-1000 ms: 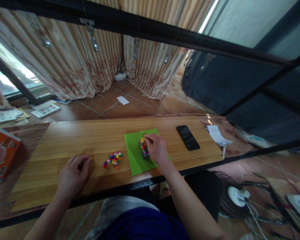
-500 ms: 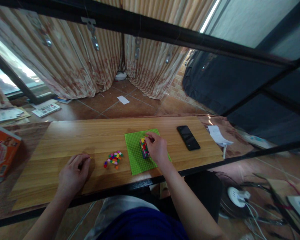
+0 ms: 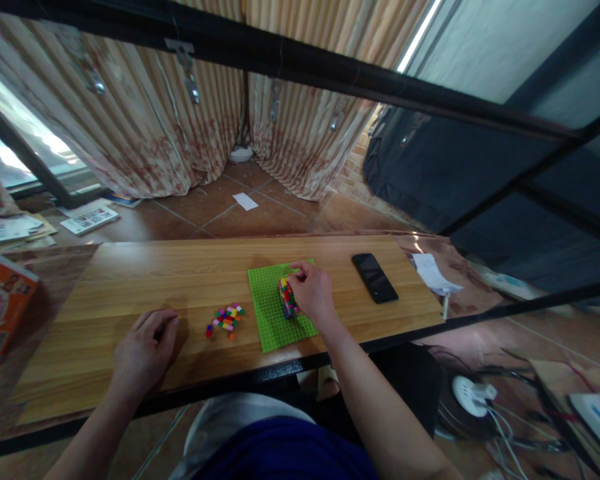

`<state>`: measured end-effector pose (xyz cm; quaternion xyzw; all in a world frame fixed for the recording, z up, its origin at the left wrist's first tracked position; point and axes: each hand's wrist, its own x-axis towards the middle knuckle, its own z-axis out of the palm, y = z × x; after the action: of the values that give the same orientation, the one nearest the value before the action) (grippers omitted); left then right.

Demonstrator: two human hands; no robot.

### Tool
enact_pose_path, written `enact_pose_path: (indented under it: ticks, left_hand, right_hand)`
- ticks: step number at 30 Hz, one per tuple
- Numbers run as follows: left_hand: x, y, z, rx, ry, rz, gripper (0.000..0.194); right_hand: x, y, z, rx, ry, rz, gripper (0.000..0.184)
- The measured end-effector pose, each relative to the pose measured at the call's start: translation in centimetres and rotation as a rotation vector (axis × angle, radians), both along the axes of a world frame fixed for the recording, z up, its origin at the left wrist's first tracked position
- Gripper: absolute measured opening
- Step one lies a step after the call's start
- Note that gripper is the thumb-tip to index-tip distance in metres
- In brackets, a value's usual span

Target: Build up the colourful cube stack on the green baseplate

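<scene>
A green studded baseplate [image 3: 270, 333] lies on the wooden table, and a small stack of multicoloured toy bricks [image 3: 286, 300] stands on it. At the stack's far right side is my right hand [image 3: 314, 290], its thumb and forefinger pinched together at the top; whatever is between them is hidden. My left hand [image 3: 147, 347] rests on the table to the left, fingers curled and tips together. A tiny yellowish speck shows at those fingertips, too small to name. Between left hand and baseplate lies a pile of loose toy bricks [image 3: 229, 317] in several colours.
A black phone [image 3: 375, 277] lies on the table [image 3: 130, 273] right of the baseplate. An orange and white box [image 3: 3, 303] stands beyond the left end. A dark metal bar [image 3: 300, 59] crosses above the far side. A power strip [image 3: 470, 395] sits at lower right.
The view has shifted very slightly. Both hands keep nearly the same pose, the right one at the brick stack, the left one on the table.
</scene>
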<state>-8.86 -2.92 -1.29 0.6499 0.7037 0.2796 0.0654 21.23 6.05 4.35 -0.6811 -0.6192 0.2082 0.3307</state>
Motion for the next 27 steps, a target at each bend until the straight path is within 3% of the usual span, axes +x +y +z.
enact_pose_path:
  ticks: [5,10,13,16,21,27]
  left_hand:
    - [-0.2,0.1,-0.2,-0.018,-0.003,0.009,0.036]
    - [-0.7,-0.1,0.1,0.015,-0.103,0.045,0.034]
    - [-0.3,-0.5,0.7,-0.019,-0.246,0.147,0.034]
    - [1.8,-1.0,1.8,-0.066,-0.490,0.183,0.036]
    - [7.2,-1.7,4.1,-0.169,-0.954,0.069,0.040]
    - [10.3,-2.4,5.3,-0.215,-1.265,-0.013,0.032]
  right_hand:
    - [0.0,-0.1,0.1,0.009,0.052,0.021,0.023]
    - [0.1,-1.0,-0.8,0.128,0.363,-0.013,0.020]
    - [-0.3,-2.7,-1.0,0.199,0.467,0.044,0.018]
    - [-1.4,-5.2,-0.7,0.206,0.437,0.165,0.017]
    - [-4.1,-9.2,0.5,0.134,0.414,0.367,0.018]
    - [-5.4,-10.7,0.8,0.114,0.406,0.446,0.019]
